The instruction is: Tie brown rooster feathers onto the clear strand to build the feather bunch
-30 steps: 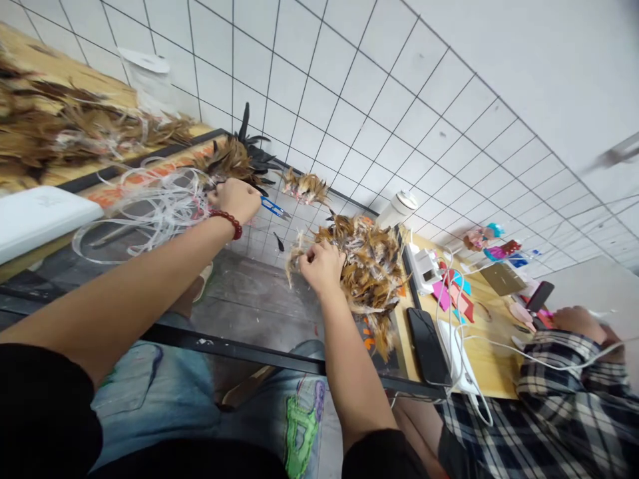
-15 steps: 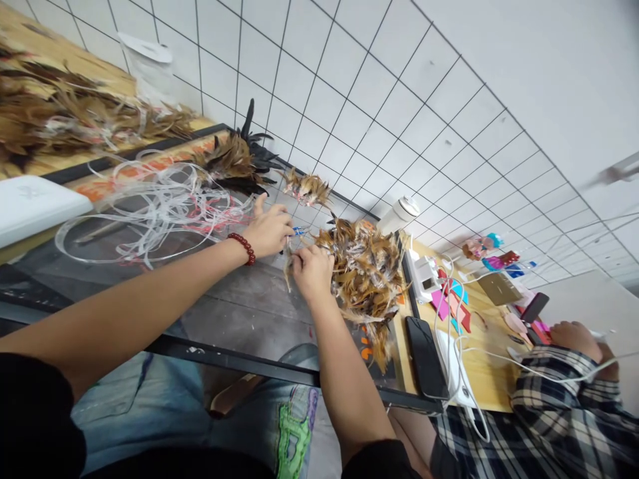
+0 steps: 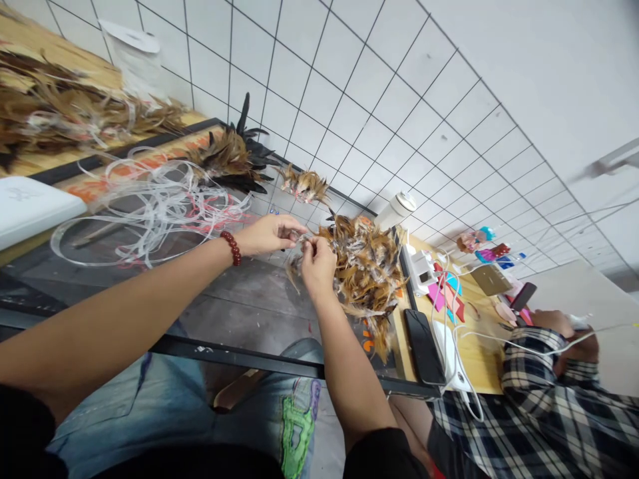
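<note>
Above the middle of the dark, clear-topped table, my right hand (image 3: 318, 265) is closed in a pinch on a small feather bunch (image 3: 293, 269), whose pale tips hang below the fingers. My left hand (image 3: 272, 234), with a red bead bracelet at the wrist, meets it from the left. Its thumb and forefinger close at the top of the bunch; what lies between them is too small to make out. Right beside my right hand is a big heap of brown feathers (image 3: 369, 266). A small blue item (image 3: 273, 211) lies behind my left hand.
Tangled clear ribbon (image 3: 164, 199) lies left, with black-brown feathers (image 3: 234, 159) behind it. A small feather bunch (image 3: 304, 186) rests by the wall. Right are a white bottle (image 3: 397, 209), a phone (image 3: 423, 346), cables, a power strip (image 3: 452, 359) and a person in a plaid sleeve (image 3: 532, 352).
My left hand has drawn in its spread fingers and come to the right hand's fingertips. The blue item, earlier at its fingers, now lies behind it. My right hand keeps hold of the feather bunch.
</note>
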The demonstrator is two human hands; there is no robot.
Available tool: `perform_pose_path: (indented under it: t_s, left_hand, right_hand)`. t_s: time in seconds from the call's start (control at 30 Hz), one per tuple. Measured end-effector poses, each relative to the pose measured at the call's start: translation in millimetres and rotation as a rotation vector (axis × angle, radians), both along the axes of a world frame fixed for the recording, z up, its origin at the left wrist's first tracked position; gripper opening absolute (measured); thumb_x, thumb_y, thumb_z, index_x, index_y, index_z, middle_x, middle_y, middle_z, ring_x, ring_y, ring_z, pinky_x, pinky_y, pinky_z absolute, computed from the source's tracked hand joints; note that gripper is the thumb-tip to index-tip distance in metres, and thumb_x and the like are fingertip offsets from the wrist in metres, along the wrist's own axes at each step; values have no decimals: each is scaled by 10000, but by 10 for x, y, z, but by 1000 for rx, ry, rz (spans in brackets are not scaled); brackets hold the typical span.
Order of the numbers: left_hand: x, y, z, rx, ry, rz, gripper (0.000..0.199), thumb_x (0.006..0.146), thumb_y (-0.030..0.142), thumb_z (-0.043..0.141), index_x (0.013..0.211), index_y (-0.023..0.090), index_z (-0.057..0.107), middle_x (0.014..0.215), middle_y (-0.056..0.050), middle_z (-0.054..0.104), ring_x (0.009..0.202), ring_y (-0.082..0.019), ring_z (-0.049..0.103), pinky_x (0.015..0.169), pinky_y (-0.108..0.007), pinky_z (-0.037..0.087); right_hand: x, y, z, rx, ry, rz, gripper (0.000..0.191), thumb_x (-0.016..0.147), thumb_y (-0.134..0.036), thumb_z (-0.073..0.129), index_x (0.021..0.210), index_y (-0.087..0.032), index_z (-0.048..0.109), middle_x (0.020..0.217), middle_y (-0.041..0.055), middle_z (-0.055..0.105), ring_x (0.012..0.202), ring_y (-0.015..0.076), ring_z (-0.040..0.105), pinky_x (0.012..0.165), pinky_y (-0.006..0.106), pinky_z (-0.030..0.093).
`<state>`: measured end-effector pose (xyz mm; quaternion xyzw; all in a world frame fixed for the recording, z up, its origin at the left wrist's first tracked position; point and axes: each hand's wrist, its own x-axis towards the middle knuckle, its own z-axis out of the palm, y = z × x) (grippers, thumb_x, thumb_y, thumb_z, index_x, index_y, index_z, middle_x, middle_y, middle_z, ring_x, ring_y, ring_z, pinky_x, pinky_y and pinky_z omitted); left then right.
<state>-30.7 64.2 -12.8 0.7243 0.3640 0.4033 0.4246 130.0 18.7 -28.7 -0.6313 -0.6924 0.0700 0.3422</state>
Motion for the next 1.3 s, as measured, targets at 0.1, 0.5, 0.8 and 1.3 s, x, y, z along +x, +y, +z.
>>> perform_pose_path:
  t_s: [0.1,0.5,0.8,1.3]
  left_hand:
    - [42,-2,-39,-181,-194,5,417,550,305,807,946,186,753,899,-73,714,762,-192,636,750,-346,509]
    - [9,26,22,-436,-776,365,120,733,253,702,698,174,617,807,-33,689,784,-146,636,838,-352,502]
    - [181,-94,-81,-653,-672,210,227,603,220,833,660,158,621,655,-7,636,630,-115,609,748,-315,521]
    - [176,-117,-2,-741,-899,126,86,769,76,691,703,113,651,727,-37,673,686,-112,638,697,-249,517]
  right_hand:
    - [-30,24,-22,-17,188,27,167,913,-302,440,870,-218,578,796,-1,673,746,157,592,738,264,412]
    - [-49,72,-116,8,511,63,194,840,-369,510,855,-189,579,737,-10,625,658,120,553,706,236,460]
    - [-76,119,-121,135,723,81,241,804,-372,565,898,-150,582,852,47,638,775,129,586,773,268,508]
    - [-93,22,-102,107,578,167,183,816,-297,580,920,-174,667,857,28,707,791,147,620,842,297,497]
